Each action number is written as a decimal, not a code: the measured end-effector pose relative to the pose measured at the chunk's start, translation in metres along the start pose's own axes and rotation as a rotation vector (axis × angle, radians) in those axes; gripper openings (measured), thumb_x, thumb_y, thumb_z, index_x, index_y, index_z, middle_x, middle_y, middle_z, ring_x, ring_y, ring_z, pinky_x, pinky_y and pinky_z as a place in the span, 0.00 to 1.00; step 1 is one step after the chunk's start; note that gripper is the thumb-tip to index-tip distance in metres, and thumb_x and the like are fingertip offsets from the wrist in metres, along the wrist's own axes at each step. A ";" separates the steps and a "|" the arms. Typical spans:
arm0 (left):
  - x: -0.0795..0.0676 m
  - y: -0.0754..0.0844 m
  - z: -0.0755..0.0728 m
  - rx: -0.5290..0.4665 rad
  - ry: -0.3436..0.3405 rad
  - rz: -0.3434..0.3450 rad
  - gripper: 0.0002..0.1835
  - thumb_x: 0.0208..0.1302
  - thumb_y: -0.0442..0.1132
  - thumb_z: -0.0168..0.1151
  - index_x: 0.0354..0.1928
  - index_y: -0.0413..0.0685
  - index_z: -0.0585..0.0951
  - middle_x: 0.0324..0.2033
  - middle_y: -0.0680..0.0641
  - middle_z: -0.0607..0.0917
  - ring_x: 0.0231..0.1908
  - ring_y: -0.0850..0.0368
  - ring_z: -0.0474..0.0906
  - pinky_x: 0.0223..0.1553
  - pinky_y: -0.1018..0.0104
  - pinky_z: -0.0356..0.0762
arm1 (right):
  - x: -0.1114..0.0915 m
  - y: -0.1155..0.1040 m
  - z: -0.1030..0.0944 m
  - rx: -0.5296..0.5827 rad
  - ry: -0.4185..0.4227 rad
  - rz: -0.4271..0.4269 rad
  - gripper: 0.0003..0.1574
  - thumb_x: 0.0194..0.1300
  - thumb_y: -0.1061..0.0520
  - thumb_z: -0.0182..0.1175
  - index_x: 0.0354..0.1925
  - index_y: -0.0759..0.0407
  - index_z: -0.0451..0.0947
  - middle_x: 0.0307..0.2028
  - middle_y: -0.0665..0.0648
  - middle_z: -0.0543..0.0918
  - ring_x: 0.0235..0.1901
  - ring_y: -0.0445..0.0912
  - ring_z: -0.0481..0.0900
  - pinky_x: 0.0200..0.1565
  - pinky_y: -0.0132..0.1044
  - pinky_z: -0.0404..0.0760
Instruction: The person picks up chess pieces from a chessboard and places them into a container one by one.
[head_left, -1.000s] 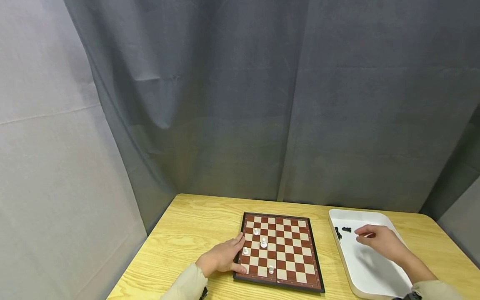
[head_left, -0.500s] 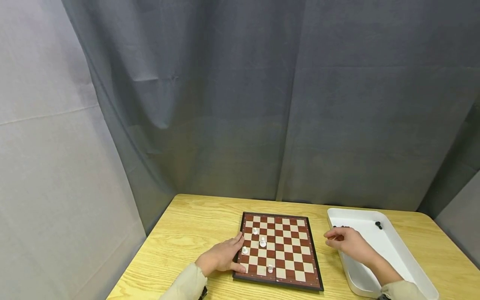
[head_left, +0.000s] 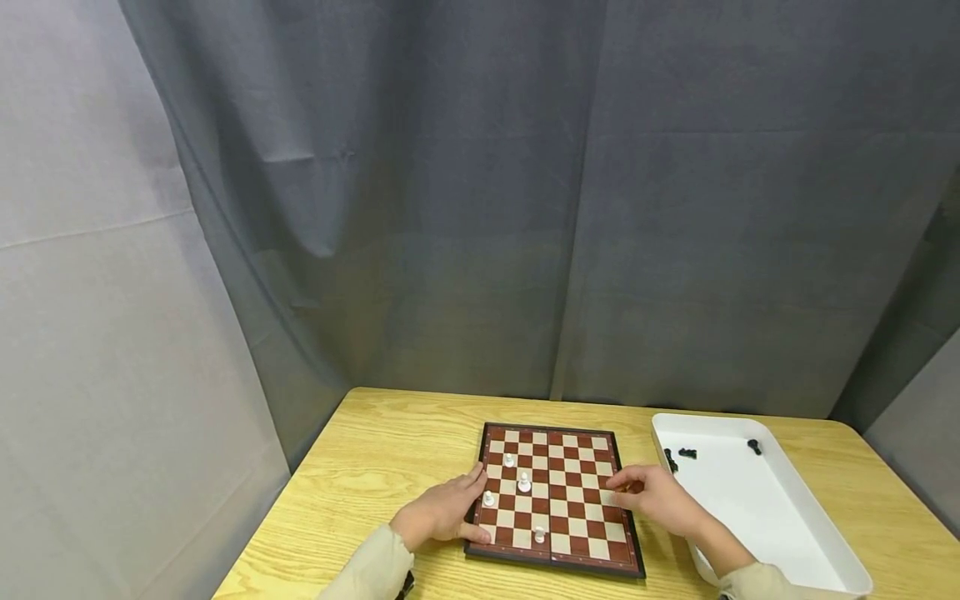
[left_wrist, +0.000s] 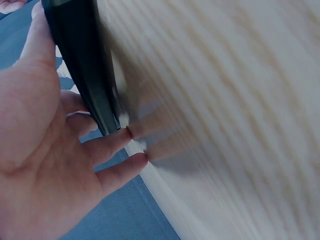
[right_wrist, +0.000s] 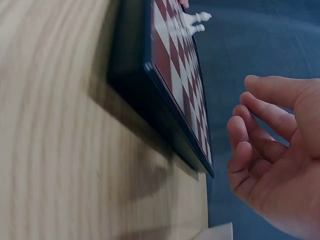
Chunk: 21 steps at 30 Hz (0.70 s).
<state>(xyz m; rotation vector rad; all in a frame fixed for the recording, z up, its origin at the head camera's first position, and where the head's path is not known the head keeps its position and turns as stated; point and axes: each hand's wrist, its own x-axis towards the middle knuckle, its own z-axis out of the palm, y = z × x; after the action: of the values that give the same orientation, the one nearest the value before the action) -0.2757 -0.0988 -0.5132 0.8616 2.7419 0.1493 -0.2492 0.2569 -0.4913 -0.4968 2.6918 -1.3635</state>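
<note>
A folding chessboard with brown and cream squares lies on the table. My left hand rests along its left side, thumb on the near-left corner, fingers fairly straight; in the left wrist view some fingertips touch the tabletop. Several small white chess pieces stand on the left half, among them a larger one and one near the front edge. Over the board's right edge hovers my right hand, its fingers loosely bent. The right wrist view shows the thumb and fingertips apart, with no piece visible between them.
A white tray stands right of the board. Inside lie black chess pieces, two by its left wall and one toward the back right. Dark grey curtains hang behind the wooden table.
My right hand has moved left from above the tray to the board's right edge, uncovering the black piece at the tray's back right. The left hand and the white pieces have stayed put.
</note>
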 end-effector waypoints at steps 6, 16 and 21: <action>-0.001 -0.001 0.000 0.001 -0.014 0.008 0.54 0.51 0.71 0.53 0.74 0.46 0.53 0.73 0.45 0.48 0.69 0.52 0.52 0.64 0.58 0.60 | 0.002 -0.006 0.016 -0.004 -0.039 -0.037 0.12 0.60 0.60 0.64 0.41 0.66 0.81 0.34 0.54 0.81 0.29 0.43 0.77 0.28 0.33 0.77; 0.001 -0.002 0.000 -0.007 -0.009 -0.011 0.55 0.50 0.72 0.54 0.74 0.47 0.52 0.73 0.46 0.47 0.70 0.51 0.52 0.65 0.59 0.59 | 0.008 -0.021 0.035 0.020 -0.127 -0.049 0.10 0.62 0.61 0.62 0.41 0.65 0.81 0.35 0.54 0.81 0.32 0.44 0.77 0.31 0.33 0.77; 0.001 -0.002 0.001 -0.018 -0.010 -0.007 0.55 0.50 0.71 0.54 0.74 0.47 0.52 0.73 0.46 0.47 0.70 0.52 0.52 0.65 0.58 0.59 | 0.012 -0.023 0.049 0.050 -0.176 -0.055 0.10 0.62 0.61 0.62 0.41 0.65 0.81 0.34 0.53 0.81 0.31 0.44 0.76 0.30 0.33 0.77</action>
<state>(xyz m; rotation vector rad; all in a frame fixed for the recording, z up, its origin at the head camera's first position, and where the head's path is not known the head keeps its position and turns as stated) -0.2770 -0.1000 -0.5146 0.8456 2.7302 0.1671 -0.2438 0.2031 -0.5019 -0.6576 2.5160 -1.3284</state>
